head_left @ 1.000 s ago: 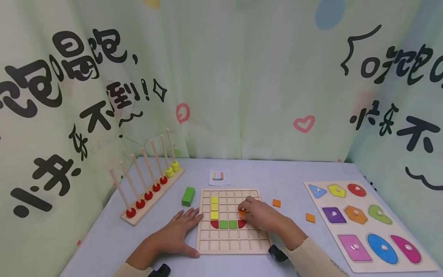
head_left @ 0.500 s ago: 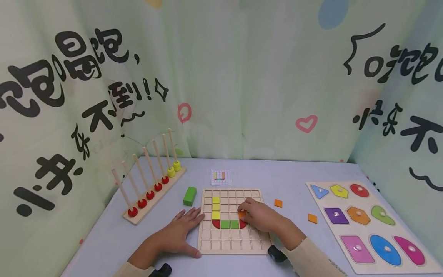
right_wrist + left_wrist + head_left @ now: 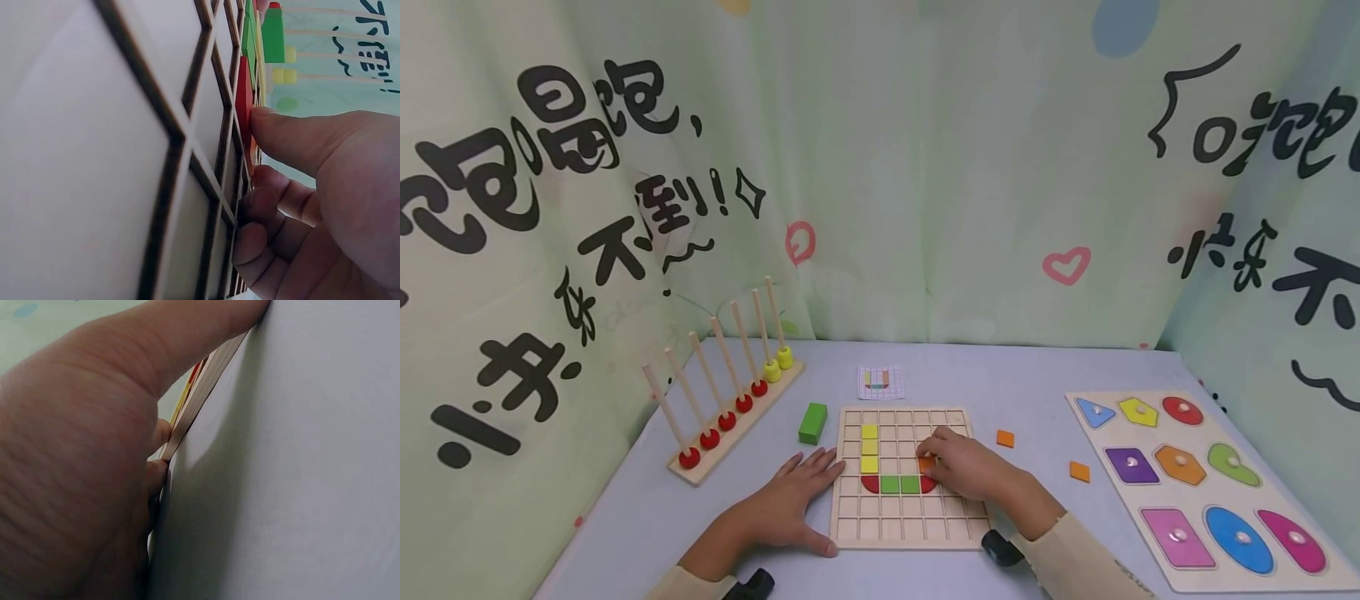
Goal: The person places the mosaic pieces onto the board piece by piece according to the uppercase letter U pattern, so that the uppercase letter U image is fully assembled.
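A wooden grid board point(image 3: 910, 531) lies on the table, with yellow square tiles point(image 3: 869, 447) in a column, two green tiles point(image 3: 899, 485) in a row below, and a red rounded tile point(image 3: 869, 484) at each end of that row. My right hand point(image 3: 973, 471) pinches an orange square tile point(image 3: 927, 465) at the grid, just above the right red tile point(image 3: 244, 94); the thumb and fingertips are close over the board in the right wrist view. Fingers spread, my left hand point(image 3: 786, 504) rests along the board's left edge, its thumb point(image 3: 206, 325) near the lower corner.
Two loose orange tiles point(image 3: 1005, 438) lie right of the board. A green block point(image 3: 812, 423) and a bead-and-peg rack point(image 3: 748, 412) stand left. Behind the board is a small pattern card point(image 3: 881, 382). A shape puzzle board point(image 3: 1165, 496) lies far right.
The head view has shifted slightly. Both hands keep their places, the right one still holding the orange tile at the same spot on the grid.
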The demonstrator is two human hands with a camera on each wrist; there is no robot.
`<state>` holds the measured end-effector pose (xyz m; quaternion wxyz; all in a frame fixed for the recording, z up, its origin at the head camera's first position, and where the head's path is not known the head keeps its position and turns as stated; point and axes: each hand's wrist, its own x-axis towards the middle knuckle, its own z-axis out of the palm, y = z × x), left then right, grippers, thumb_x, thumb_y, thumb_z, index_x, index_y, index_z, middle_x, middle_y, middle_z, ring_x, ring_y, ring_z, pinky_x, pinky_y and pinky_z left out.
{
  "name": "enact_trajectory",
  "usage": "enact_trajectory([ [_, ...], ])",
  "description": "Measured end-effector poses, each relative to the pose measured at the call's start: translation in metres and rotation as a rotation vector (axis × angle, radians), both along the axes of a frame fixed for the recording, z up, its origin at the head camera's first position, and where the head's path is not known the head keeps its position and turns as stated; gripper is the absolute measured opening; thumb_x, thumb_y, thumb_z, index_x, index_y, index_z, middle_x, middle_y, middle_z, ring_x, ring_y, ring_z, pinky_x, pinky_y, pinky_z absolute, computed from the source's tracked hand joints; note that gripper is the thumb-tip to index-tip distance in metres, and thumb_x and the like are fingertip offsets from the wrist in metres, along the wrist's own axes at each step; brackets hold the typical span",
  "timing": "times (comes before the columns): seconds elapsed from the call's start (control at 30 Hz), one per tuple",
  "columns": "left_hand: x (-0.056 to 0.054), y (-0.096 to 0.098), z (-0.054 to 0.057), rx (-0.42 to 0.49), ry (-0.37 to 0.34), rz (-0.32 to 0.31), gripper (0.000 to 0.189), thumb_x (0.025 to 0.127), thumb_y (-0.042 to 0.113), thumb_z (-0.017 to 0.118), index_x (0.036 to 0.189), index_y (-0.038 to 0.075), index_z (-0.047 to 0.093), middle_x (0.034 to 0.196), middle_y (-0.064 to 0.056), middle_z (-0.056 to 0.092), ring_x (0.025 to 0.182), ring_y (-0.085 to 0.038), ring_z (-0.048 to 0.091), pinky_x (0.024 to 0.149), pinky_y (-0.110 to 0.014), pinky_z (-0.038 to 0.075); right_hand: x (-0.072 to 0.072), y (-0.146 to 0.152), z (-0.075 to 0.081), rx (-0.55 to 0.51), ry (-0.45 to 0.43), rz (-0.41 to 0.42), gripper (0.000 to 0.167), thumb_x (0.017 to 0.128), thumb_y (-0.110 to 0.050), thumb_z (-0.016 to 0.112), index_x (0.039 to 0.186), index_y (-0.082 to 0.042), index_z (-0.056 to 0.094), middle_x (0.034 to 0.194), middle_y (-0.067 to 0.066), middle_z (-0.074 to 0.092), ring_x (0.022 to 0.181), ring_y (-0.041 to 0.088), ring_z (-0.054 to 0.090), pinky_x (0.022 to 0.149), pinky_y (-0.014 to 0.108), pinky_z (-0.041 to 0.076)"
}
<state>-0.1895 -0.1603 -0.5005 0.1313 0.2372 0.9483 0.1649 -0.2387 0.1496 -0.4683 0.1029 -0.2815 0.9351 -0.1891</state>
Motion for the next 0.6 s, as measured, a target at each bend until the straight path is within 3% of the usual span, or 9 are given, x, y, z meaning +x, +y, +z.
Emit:
enact_trajectory([
  [0.6,0.0000,-0.0002,0.0001,0.006,0.001,-0.004,0.117,0.060,0.082,0.066,0.154,0.023,0.030,0.161,0.002,0.020,0.148,-0.020,0.007,0.116,-0.051,0.003,-0.0003,-0.0022,-0.0018,-0.024,0.052,0.023,0.019,0.095,-0.018,0.064,0.114,-0.015,0.067,0.105,-0.008,0.054,0.085,0.007,0.052,0.082,0.032,0.050],
])
